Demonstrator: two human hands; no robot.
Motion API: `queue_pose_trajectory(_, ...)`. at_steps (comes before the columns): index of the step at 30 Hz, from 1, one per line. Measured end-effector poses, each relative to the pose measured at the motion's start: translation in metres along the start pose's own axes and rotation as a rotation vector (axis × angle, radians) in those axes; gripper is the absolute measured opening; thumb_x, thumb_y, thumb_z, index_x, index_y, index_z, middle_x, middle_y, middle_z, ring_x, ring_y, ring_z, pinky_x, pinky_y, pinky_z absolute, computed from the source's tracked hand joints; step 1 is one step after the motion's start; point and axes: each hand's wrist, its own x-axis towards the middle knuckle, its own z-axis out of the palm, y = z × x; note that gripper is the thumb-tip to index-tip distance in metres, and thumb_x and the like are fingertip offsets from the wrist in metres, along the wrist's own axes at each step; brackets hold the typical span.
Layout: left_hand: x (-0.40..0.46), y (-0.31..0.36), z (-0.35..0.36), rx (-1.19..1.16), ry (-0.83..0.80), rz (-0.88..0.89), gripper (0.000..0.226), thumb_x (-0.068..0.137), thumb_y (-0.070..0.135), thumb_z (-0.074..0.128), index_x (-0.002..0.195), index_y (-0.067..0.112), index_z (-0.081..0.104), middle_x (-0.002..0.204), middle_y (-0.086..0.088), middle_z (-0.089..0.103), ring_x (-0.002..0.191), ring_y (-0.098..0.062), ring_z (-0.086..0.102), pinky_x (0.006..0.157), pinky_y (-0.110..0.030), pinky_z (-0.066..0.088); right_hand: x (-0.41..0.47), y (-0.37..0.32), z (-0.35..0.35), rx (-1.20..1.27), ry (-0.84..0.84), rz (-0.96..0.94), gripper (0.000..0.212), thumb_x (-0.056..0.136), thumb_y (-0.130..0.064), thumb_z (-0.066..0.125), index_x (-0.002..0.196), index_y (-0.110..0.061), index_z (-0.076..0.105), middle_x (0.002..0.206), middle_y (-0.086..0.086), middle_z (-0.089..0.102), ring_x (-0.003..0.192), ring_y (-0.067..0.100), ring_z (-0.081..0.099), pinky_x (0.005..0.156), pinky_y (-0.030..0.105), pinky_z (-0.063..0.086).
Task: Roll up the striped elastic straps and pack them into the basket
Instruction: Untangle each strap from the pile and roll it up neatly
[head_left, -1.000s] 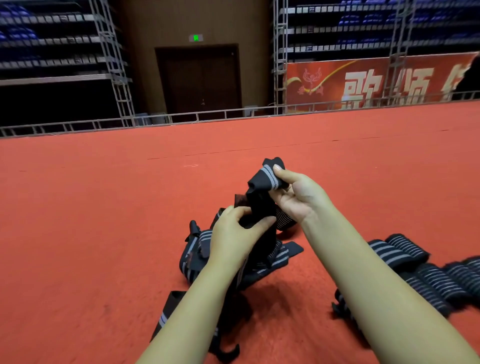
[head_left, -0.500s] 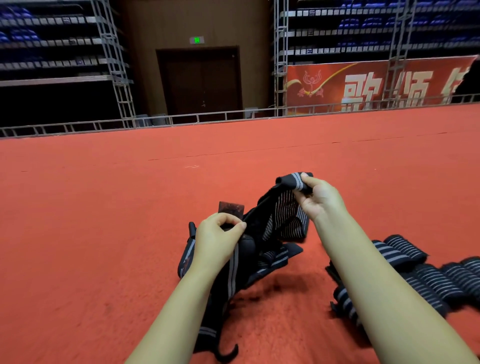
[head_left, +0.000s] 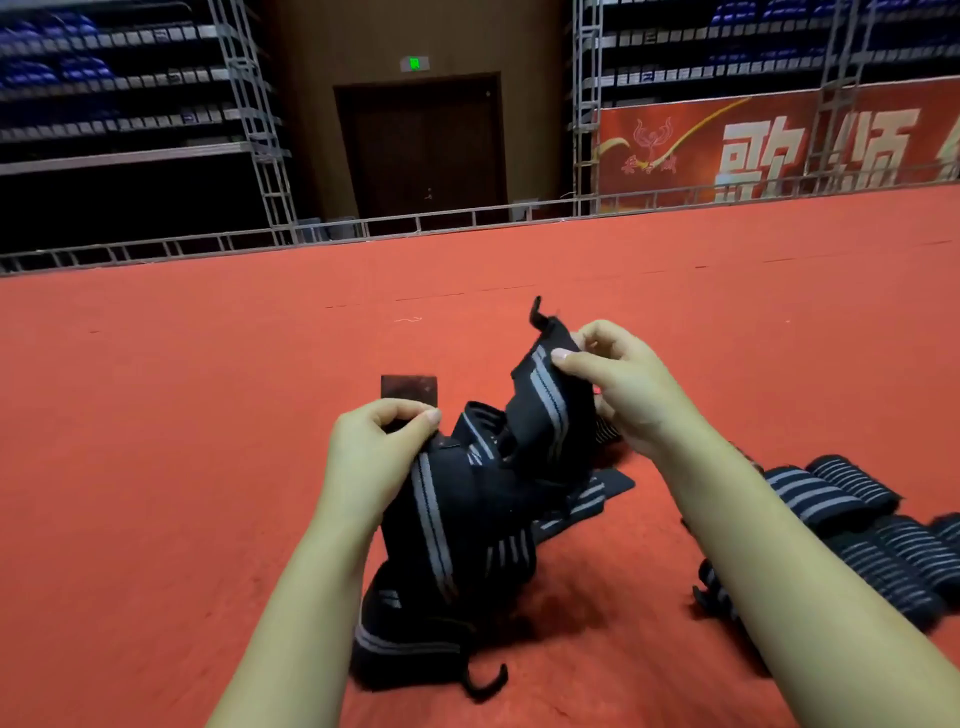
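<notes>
A black elastic strap with grey stripes is stretched between my two hands above the red floor. My left hand pinches one end, where a dark fastening patch sticks up above my fingers. My right hand pinches the other end, which has a small loop at its tip. Beneath them lies a loose pile of more striped straps. Several rolled straps lie in a row on the floor at the right. No basket is in view.
The red carpet floor spreads wide on all sides. A low metal rail edges it at the back, with a dark door, scaffold towers and a red banner beyond.
My hands have drawn apart, spreading the strap out between them. The right hand shifted its hold on the strap's far end, and the left hand still holds the patch end.
</notes>
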Motion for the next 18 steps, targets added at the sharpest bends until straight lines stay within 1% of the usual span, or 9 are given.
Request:
queue_pose_trajectory(3,-0.012,0.002,0.0,-0.054,-0.088,-0.119,0.025,0.09,0.04,0.065,0.074,0.023,0.076,0.073,0.011,0.075,0.073,0.001,0.065,0.065,-0.015,0.048,-0.016,0.015,0.026,-0.264,-0.081,-0.1,0.019,0.074,-0.032,0.063,0.072,-0.021,0.047,0.074,-0.003,0.054,0.074,0.014,0.05,0.071,0.034,0.04)
queue_pose_trajectory(5,-0.02,0.0,0.003,-0.065,-0.131,-0.201,0.041,0.087,0.056,0.058,0.077,0.021,0.077,0.075,0.01,0.075,0.074,-0.001,0.067,0.067,-0.017,0.049,-0.031,0.031,0.041,-0.369,-0.104,-0.195,0.018,0.079,-0.029,0.062,0.075,-0.022,0.045,0.077,-0.013,0.056,0.076,0.01,0.053,0.076,0.032,0.042)
queue_pose_trajectory(7,-0.026,-0.007,0.008,-0.055,-0.182,-0.238,0.058,0.083,0.065,0.057,0.078,0.011,0.076,0.076,0.009,0.072,0.071,-0.008,0.065,0.069,-0.023,0.048,-0.053,0.044,0.054,-0.431,-0.132,-0.276,0.021,0.085,-0.021,0.064,0.078,-0.025,0.044,0.094,-0.015,0.064,0.091,0.003,0.059,0.084,0.023,0.043)
queue_pose_trajectory(9,-0.034,-0.016,0.011,-0.031,-0.208,-0.242,0.054,0.086,0.058,0.061,0.067,0.008,0.071,0.066,0.006,0.06,0.063,-0.007,0.052,0.063,-0.024,0.04,-0.074,0.057,0.063,-0.5,-0.186,-0.33,0.021,0.086,-0.018,0.063,0.079,-0.026,0.044,0.091,-0.015,0.063,0.087,0.0,0.057,0.08,0.017,0.042)
queue_pose_trajectory(11,-0.042,-0.024,0.013,-0.039,-0.204,-0.252,0.045,0.089,0.039,0.066,0.052,0.015,0.06,0.053,0.009,0.049,0.052,-0.006,0.042,0.05,-0.019,0.033,-0.088,0.069,0.067,-0.575,-0.274,-0.335,0.013,0.086,-0.02,0.059,0.082,-0.022,0.048,0.078,-0.012,0.057,0.075,0.007,0.052,0.072,0.024,0.041)
queue_pose_trajectory(13,-0.048,-0.031,0.012,-0.088,-0.227,-0.26,0.039,0.091,0.025,0.066,0.054,0.014,0.064,0.054,0.007,0.055,0.054,-0.006,0.049,0.051,-0.017,0.037,-0.094,0.075,0.064,-0.526,-0.315,-0.286,0.008,0.09,-0.017,0.057,0.085,-0.021,0.053,0.079,-0.012,0.06,0.075,0.008,0.054,0.071,0.022,0.042)
queue_pose_trajectory(15,-0.051,-0.037,0.01,-0.137,-0.237,-0.237,0.025,0.093,0.017,0.063,0.07,0.011,0.073,0.071,-0.002,0.069,0.067,-0.011,0.059,0.063,-0.025,0.046,-0.092,0.074,0.057,-0.277,-0.183,-0.183,0.013,0.095,-0.009,0.053,0.091,-0.02,0.058,0.095,-0.013,0.066,0.083,0.006,0.064,0.072,0.018,0.049)
queue_pose_trajectory(16,-0.051,-0.038,0.008,-0.168,-0.222,-0.231,0.022,0.093,0.013,0.062,0.076,0.011,0.075,0.078,-0.005,0.073,0.073,-0.013,0.062,0.069,-0.03,0.049,-0.089,0.072,0.053,-0.135,-0.092,-0.135,0.018,0.096,-0.006,0.051,0.096,-0.022,0.058,0.11,-0.014,0.064,0.086,0.008,0.068,0.069,0.021,0.054)
queue_pose_trajectory(18,-0.05,-0.04,0.004,-0.212,-0.19,-0.222,0.021,0.094,0.009,0.059,0.083,0.011,0.076,0.088,-0.008,0.076,0.079,-0.016,0.066,0.078,-0.035,0.052,-0.078,0.07,0.043,-0.139,-0.002,-0.162,0.03,0.095,-0.005,0.054,0.109,-0.032,0.053,0.136,-0.017,0.048,0.082,0.012,0.071,0.061,0.025,0.057)
